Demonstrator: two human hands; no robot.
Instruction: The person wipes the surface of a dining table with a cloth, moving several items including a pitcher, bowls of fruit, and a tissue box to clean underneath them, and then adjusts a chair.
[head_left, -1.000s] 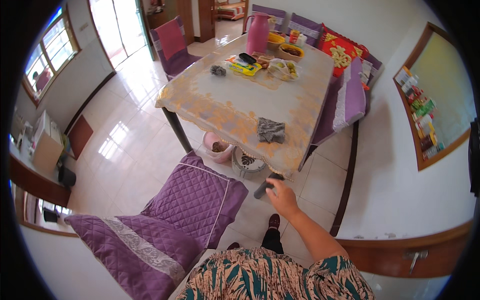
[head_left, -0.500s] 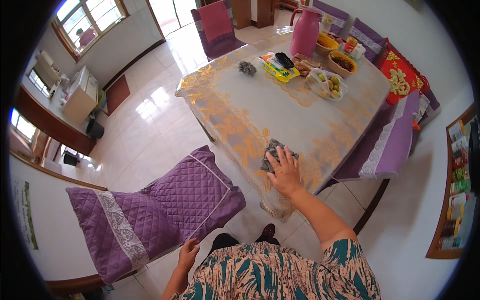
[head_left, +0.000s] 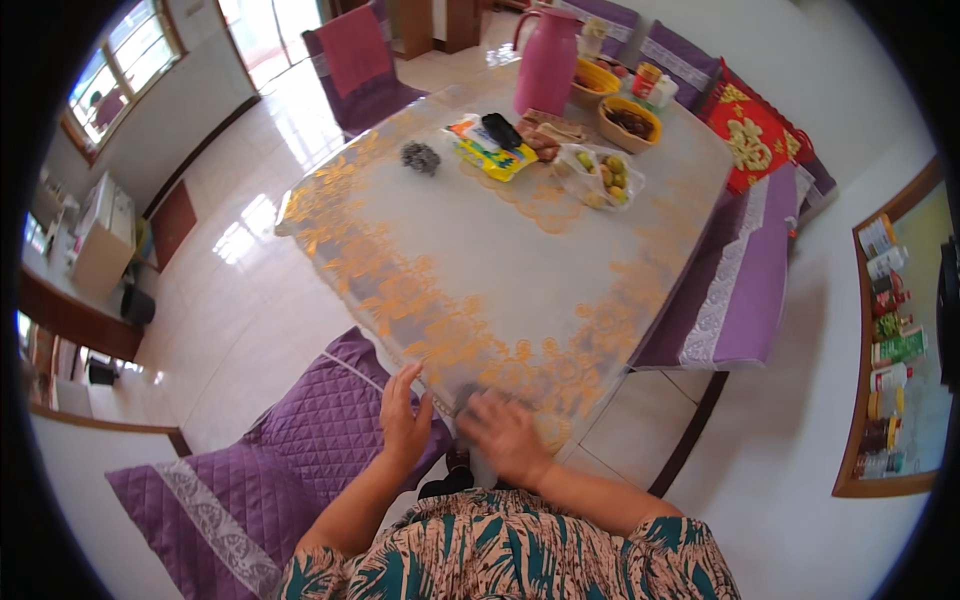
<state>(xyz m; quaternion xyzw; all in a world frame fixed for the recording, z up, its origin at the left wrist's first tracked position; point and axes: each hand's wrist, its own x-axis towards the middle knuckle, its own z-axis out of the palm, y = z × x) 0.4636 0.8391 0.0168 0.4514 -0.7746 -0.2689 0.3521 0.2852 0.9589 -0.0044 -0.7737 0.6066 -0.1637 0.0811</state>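
My right hand [head_left: 505, 438], smeared by motion, is pressed over a dark grey rag [head_left: 468, 396] at the near corner of the table. Most of the rag is hidden under the fingers. The table [head_left: 470, 275] wears a clear cover with a gold flower border. Beside its near left edge, my left hand [head_left: 403, 422] is raised with fingers stretched out and nothing in them. Below that hand lies a purple quilted chair cover [head_left: 320, 420] on a chair.
Toward the far side stand a pink thermos jug [head_left: 546, 62], a yellow wipes packet [head_left: 490, 148], a bag of green fruit [head_left: 600, 175], a bowl of dark food [head_left: 629, 123] and a grey crumpled clump [head_left: 420, 157]. A purple-covered chair [head_left: 740, 280] flanks the right edge.
My right hand has drawn the rag left and toward me, to the table's near corner. My left hand has left the chair cover and risen to the table edge. The view has shifted.
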